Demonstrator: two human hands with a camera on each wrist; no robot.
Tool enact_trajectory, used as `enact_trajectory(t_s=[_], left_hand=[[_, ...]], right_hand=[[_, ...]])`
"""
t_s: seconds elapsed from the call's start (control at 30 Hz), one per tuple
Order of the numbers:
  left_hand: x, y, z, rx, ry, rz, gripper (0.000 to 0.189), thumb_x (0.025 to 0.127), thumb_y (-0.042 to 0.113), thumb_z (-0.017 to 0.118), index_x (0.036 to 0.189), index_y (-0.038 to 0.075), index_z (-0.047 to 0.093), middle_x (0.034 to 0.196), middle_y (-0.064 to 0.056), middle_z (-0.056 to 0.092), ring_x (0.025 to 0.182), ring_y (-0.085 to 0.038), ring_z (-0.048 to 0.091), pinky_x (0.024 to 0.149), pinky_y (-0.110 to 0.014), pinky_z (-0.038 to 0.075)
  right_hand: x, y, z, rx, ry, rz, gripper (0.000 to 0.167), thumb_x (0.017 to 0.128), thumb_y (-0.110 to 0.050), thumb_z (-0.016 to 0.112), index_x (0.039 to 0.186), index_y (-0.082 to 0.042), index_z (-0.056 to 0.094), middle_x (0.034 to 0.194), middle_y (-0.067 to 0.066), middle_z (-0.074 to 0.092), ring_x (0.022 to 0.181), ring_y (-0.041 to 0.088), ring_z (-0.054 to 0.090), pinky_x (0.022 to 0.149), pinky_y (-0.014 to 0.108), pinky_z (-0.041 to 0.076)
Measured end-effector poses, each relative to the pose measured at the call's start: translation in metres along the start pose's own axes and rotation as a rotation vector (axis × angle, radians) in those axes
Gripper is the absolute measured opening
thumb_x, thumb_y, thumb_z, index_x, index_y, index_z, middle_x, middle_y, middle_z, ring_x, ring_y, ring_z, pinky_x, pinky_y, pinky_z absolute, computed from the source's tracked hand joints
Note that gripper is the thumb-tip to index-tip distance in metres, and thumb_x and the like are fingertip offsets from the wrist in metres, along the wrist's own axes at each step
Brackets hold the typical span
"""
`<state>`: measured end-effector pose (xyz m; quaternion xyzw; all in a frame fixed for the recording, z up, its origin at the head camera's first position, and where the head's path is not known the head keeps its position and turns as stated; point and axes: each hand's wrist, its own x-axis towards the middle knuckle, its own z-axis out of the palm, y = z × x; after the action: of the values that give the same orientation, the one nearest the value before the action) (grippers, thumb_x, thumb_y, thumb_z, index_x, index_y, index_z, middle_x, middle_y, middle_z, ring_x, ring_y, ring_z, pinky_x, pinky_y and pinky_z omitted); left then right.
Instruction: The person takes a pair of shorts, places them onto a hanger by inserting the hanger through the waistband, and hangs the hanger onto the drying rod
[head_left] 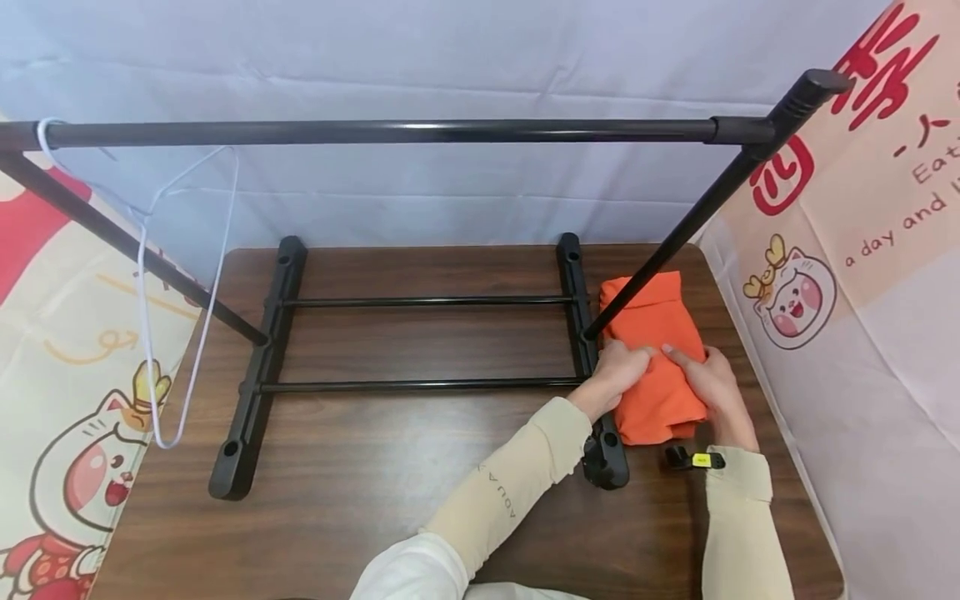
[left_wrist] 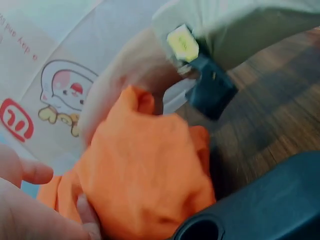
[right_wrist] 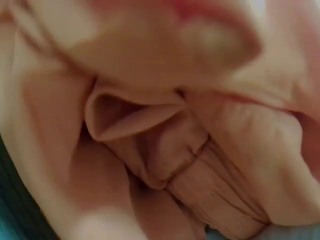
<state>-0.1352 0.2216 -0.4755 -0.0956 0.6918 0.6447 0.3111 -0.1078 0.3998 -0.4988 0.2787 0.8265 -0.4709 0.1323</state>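
A folded orange garment (head_left: 660, 408) lies on the right side of the table, beside the foot of a black clothes rack (head_left: 465, 132). My left hand (head_left: 618, 371) grips its left edge, right by the rack's foot. From the other side, my right hand (head_left: 712, 379) holds the right edge, thumb over the top. Both thumbs come close together at the middle of the cloth. In the left wrist view, the garment (left_wrist: 145, 165) bulges upward and hides part of the right hand. Loose folds and a stitched band (right_wrist: 215, 190) fill the right wrist view.
A white hanger (head_left: 144, 275) hangs from the left end of the rack's top bar. The rack's slanted right post (head_left: 697, 200) rises over the garment. Two thin lower bars (head_left: 427, 385) join its feet on the brown table (head_left: 375, 533). Printed cloth walls surround the table.
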Motion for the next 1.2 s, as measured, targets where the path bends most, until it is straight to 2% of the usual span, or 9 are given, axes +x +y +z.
enact_trajectory(t_s=[0.13,0.27,0.37,0.47,0.63,0.8,0.9,1.07,1.2], left_hand=[[0.002,-0.001,-0.006,-0.102,-0.002,-0.003,0.024,0.098,0.029,0.071,0.104,0.007,0.063,0.087,0.000,0.058,0.076,-0.015,0.054,0.076,-0.030,0.048],[0.003,-0.002,-0.013,-0.183,-0.031,-0.002,0.032,0.097,0.030,0.075,0.079,0.012,0.056,0.067,0.002,0.045,0.060,-0.015,0.044,0.062,-0.026,0.038],[0.000,-0.003,-0.020,-0.158,-0.082,0.016,0.029,0.095,0.037,0.078,0.091,0.012,0.064,0.077,0.004,0.055,0.069,-0.013,0.052,0.071,-0.027,0.049],[-0.005,-0.003,-0.024,-0.092,-0.159,0.057,0.043,0.093,0.047,0.078,0.119,0.015,0.066,0.099,0.005,0.065,0.087,-0.011,0.062,0.089,-0.033,0.056],[-0.017,-0.005,-0.029,-0.080,-0.293,0.119,0.057,0.092,0.055,0.075,0.137,0.025,0.057,0.114,0.007,0.070,0.099,-0.010,0.069,0.093,-0.036,0.059],[-0.033,-0.010,-0.039,-0.134,-0.379,0.171,0.055,0.095,0.048,0.074,0.142,0.032,0.049,0.118,0.010,0.066,0.099,-0.007,0.069,0.090,-0.033,0.059],[-0.045,-0.015,-0.048,-0.105,-0.382,0.216,0.055,0.096,0.042,0.075,0.142,0.033,0.047,0.121,0.012,0.064,0.101,-0.005,0.067,0.091,-0.031,0.057],[-0.065,-0.023,-0.066,0.006,-0.360,0.302,0.056,0.096,0.041,0.075,0.143,0.036,0.045,0.129,0.015,0.061,0.108,-0.001,0.063,0.097,-0.028,0.053],[-0.078,-0.031,-0.089,0.047,-0.411,0.403,0.067,0.099,0.040,0.072,0.154,0.045,0.034,0.144,0.016,0.056,0.122,0.002,0.059,0.105,-0.025,0.049]], right_hand=[[-0.011,-0.004,0.002,0.078,0.031,0.003,0.100,0.100,-0.062,0.057,0.167,0.000,0.015,0.163,0.029,0.034,0.127,0.035,0.052,0.090,0.034,0.050],[-0.027,-0.013,-0.001,0.116,0.060,-0.017,0.097,0.100,-0.060,0.060,0.168,-0.006,0.018,0.157,0.017,0.042,0.114,0.017,0.054,0.081,0.022,0.050],[-0.042,-0.018,-0.002,0.187,0.084,-0.034,0.094,0.099,-0.057,0.065,0.167,-0.009,0.022,0.138,-0.001,0.051,0.104,0.008,0.054,0.078,0.017,0.051],[-0.060,-0.020,-0.002,0.372,0.090,-0.036,0.080,0.098,-0.047,0.071,0.162,-0.017,0.033,0.121,-0.012,0.051,0.098,0.005,0.056,0.075,0.018,0.055],[-0.087,-0.022,-0.001,0.652,0.055,-0.109,0.049,0.100,-0.026,0.073,0.137,-0.030,0.040,0.122,-0.009,0.050,0.098,0.010,0.059,0.073,0.024,0.059],[-0.104,-0.023,0.003,0.641,-0.006,-0.224,0.041,0.103,-0.018,0.067,0.134,-0.029,0.043,0.120,-0.008,0.054,0.093,0.009,0.063,0.072,0.026,0.060],[-0.112,-0.020,0.006,0.617,-0.057,-0.293,0.039,0.103,-0.011,0.064,0.134,-0.026,0.046,0.117,-0.007,0.057,0.090,0.008,0.066,0.071,0.027,0.061],[-0.123,-0.014,0.015,0.641,-0.182,-0.450,0.052,0.102,0.001,0.055,0.148,-0.020,0.043,0.121,-0.004,0.060,0.095,0.010,0.069,0.074,0.030,0.063],[-0.123,-0.009,0.029,0.804,-0.406,-0.730,0.059,0.104,0.006,0.038,0.161,-0.011,0.034,0.134,0.002,0.065,0.109,0.014,0.073,0.086,0.030,0.063]])
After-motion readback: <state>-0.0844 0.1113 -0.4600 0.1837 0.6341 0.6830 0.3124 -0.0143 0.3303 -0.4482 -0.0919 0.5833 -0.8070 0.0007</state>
